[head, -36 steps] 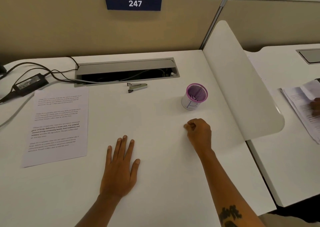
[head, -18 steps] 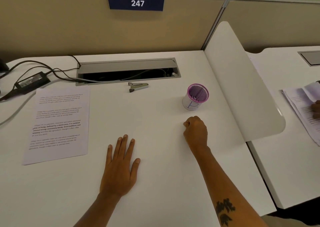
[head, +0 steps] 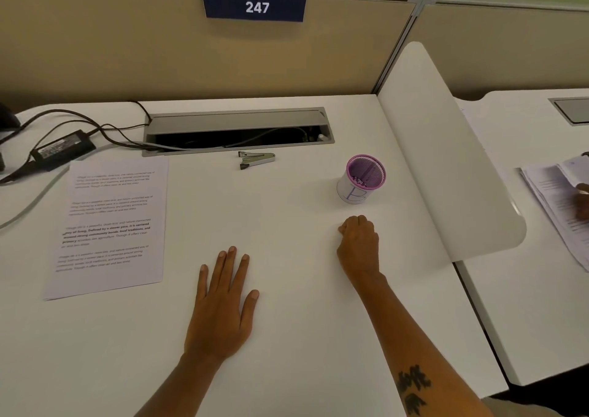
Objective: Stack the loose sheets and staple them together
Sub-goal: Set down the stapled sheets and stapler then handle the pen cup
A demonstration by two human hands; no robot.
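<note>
Left hand (head: pixel 223 302) flat on white desk (head: pixel 302 337), fingers straight. Right hand (head: pixel 358 244) fisted, holding nothing visible, just below purple mesh cup (head: pixel 361 179). Printed sheets (head: pixel 110 222) lie at left, well apart from both hands. Stapler (head: pixel 256 159) beside cable tray (head: pixel 237 131).

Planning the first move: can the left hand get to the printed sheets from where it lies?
Probably yes. The left hand lies flat and empty on the desk, and the printed sheets lie just to its left. Only bare desk shows between them; the charger and cables sit farther back.
</note>
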